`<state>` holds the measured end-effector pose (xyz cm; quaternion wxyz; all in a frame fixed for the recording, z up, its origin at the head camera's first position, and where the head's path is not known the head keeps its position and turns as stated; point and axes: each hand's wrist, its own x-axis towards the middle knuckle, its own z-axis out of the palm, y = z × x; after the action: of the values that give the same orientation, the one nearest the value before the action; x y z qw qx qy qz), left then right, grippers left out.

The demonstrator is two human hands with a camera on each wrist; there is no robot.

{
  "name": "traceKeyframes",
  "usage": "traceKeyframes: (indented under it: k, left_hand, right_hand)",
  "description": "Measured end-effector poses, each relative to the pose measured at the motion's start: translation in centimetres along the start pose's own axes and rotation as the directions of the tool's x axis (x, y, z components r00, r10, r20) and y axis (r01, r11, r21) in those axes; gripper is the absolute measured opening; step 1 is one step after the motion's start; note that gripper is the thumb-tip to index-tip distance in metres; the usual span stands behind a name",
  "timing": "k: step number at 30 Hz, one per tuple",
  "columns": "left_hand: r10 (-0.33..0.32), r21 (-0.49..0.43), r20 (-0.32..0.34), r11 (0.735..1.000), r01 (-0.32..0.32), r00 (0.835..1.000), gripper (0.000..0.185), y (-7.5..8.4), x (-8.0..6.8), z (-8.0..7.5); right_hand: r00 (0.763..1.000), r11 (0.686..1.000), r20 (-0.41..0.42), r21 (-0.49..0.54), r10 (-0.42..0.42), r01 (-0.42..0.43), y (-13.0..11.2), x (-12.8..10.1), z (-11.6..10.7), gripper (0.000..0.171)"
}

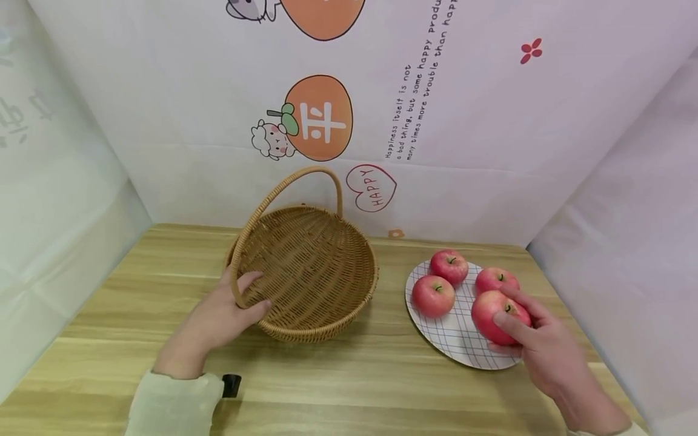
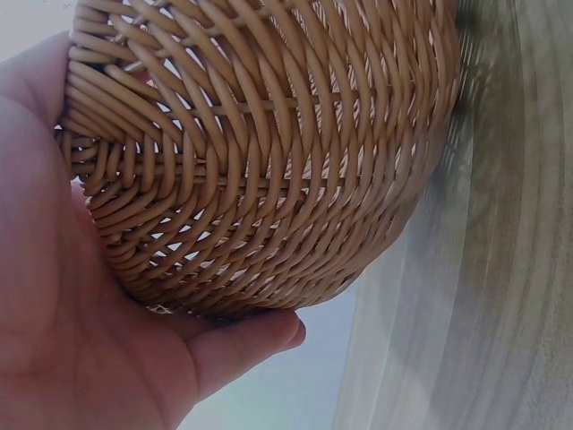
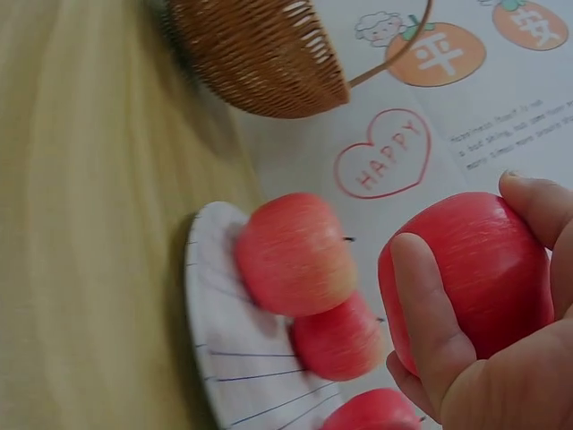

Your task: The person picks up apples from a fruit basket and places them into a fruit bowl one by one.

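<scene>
My left hand point(image 1: 218, 312) grips the near left rim of a wicker basket point(image 1: 305, 272), at the foot of its arched handle. In the left wrist view the thumb and fingers wrap the woven wall point(image 2: 260, 161). On the right, my right hand point(image 1: 551, 351) holds a red apple point(image 1: 496, 318) over a round plate with a blue check pattern point(image 1: 458, 339). The right wrist view shows this apple point(image 3: 474, 269) between thumb and fingers, above the plate. Three more apples lie on the plate: one at the back point(image 1: 449, 266), one at the left point(image 1: 433, 297), one at the right point(image 1: 495, 278).
The wood-grain table point(image 1: 338, 387) carries basket and plate side by side, with a gap between them. A white printed cloth point(image 1: 463, 181) stands behind the table, and pale cloth walls point(image 1: 627, 254) close in both sides.
</scene>
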<state>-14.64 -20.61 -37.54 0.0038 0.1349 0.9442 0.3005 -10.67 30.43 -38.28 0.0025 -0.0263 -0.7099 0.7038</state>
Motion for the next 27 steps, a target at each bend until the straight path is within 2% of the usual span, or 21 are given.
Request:
traceKeyframes:
  k: [11,18,27]
  left_hand:
    - [0.01,-0.002,-0.014,1.0,-0.01,1.0,0.073,0.1,0.1,-0.1]
    - [-0.004,0.003,0.002,1.0,0.004,1.0,0.077,0.1,0.0,0.0]
    - [-0.004,0.002,-0.009,1.0,0.004,1.0,0.074,0.1,0.0,0.1]
  right_hand:
    - [1.0,0.999,0.013,-0.047,-0.006,0.006,2.2,-0.7,1.0,0.052]
    - [0.999,0.998,0.0,-0.049,0.032,-0.032,3.0,-0.7,1.6,0.056]
    - [0.994,0.985,-0.016,-0.136,0.105,-0.106,3.1,-0.5,2.0,0.069]
